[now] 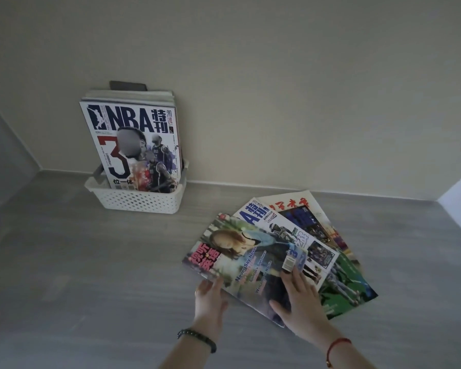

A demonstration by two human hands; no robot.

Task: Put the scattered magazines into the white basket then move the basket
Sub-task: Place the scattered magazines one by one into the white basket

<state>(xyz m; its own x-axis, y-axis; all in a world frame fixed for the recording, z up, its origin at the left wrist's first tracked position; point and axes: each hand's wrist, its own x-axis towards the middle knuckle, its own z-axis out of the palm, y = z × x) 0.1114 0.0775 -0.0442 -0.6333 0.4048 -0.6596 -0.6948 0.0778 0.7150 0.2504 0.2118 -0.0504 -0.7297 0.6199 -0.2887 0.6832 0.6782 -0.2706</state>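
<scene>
The left hand (210,294) touches the top magazine's (245,262) near-left edge, fingers loose; the right hand (301,302) lies flat on its cover, gripping nothing. The white basket (141,201) stands up-left of both, nearer the left hand

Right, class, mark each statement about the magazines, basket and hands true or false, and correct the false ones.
1. The white basket already holds magazines standing upright. True.
2. The basket sits in the middle of the floor. False: it stands against the wall.
3. Both hands touch the top loose magazine. True: left hand, right hand.
4. Only one magazine lies loose. False: several overlap, fanned out.
</scene>
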